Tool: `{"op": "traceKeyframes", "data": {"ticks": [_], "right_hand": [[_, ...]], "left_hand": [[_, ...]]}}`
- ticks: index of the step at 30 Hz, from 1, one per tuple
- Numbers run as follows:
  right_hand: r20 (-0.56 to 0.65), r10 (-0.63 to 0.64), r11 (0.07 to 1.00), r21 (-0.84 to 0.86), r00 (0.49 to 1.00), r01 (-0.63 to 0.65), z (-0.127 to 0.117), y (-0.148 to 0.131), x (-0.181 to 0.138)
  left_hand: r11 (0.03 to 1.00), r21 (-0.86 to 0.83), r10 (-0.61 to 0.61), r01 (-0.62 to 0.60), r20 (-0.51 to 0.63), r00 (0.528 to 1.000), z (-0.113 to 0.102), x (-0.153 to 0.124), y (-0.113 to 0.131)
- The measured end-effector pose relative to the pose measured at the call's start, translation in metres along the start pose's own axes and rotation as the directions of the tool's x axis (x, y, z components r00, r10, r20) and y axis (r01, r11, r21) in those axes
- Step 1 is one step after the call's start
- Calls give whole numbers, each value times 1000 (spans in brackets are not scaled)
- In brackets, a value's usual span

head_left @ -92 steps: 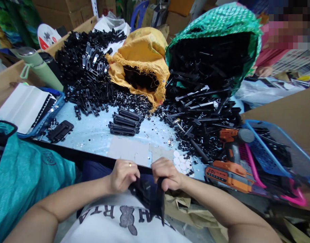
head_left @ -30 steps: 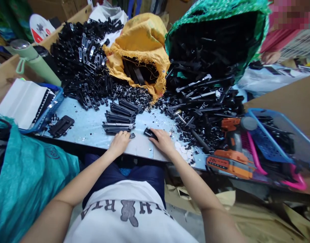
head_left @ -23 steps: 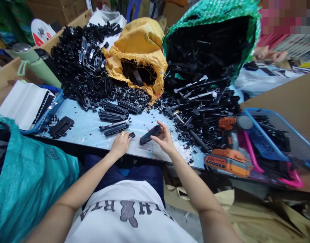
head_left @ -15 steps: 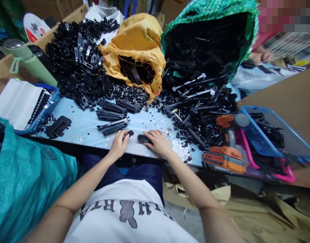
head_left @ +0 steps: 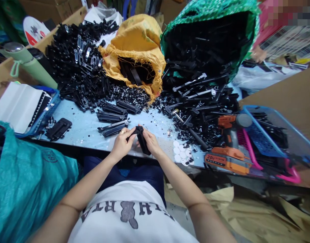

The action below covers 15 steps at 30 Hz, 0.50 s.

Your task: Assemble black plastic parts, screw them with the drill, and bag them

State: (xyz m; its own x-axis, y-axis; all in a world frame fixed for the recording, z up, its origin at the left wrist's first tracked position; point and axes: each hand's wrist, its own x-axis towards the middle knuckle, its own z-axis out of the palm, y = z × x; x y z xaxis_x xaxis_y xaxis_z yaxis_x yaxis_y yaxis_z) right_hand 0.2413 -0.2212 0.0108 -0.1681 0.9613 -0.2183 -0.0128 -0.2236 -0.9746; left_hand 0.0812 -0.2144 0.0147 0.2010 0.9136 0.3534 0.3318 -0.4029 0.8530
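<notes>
My left hand [head_left: 121, 145] and my right hand [head_left: 151, 143] meet above the near edge of the light blue table [head_left: 84, 130]. Between them they hold a long black plastic part [head_left: 143, 142], tilted with its top at the fingertips. The left fingers pinch at its upper end, where a small black piece sits; the right hand grips its lower length. Just beyond the hands lie a few assembled black bars [head_left: 113, 126] in a loose row.
Heaps of black parts [head_left: 79, 71] cover the far table, with a yellow sack [head_left: 137, 50] and a green sack [head_left: 210, 40] open toward me. An orange cordless drill [head_left: 227, 150] lies at right by blue and pink baskets [head_left: 268, 141]. White discs [head_left: 180, 153] sit near the edge.
Both hands lifted off the table and came together; the right hand raised the long black part upright and the left brought its small piece to the part's top end.
</notes>
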Motion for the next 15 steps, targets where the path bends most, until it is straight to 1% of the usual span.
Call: {"op": "traceKeyframes", "data": {"ticks": [2,3,5,7,8,10,12,13,14,15], "right_hand": [[-31,-29,999,-19,999,28,0,-2,1],[-32,-71,996,-61,997,69,-2,-4,1],[9,-193,962,-193,981,191,-6,-7,1],[69,-317,893,-314,946,322,-9,-11,1],[88,-364,858,-355,927,370,-9,-12,0],[83,-437,810,-396,896,432,-4,-14,-3],[48,-498,778,-417,866,471,4,-14,-6],[31,-527,758,-434,849,487,9,-14,-7],[19,-556,735,-456,831,502,13,-13,-9],[13,-582,711,-478,813,516,16,-11,-9]], "left_hand": [[1000,12,4,-4,-11,1000,-2,2,3],[1000,18,6,-5,-13,1000,-2,2,4],[999,35,9,-8,-16,1000,-2,0,6],[999,48,21,-19,-41,999,2,-4,8],[998,48,36,-32,-78,996,5,-5,10],[997,39,75,-69,-211,975,12,-6,15],[994,28,106,-103,-356,929,17,-5,21],[992,27,124,-123,-405,906,17,-4,23],[988,29,148,-150,-425,893,16,-3,25],[983,32,178,-182,-417,891,14,-1,25]]}}
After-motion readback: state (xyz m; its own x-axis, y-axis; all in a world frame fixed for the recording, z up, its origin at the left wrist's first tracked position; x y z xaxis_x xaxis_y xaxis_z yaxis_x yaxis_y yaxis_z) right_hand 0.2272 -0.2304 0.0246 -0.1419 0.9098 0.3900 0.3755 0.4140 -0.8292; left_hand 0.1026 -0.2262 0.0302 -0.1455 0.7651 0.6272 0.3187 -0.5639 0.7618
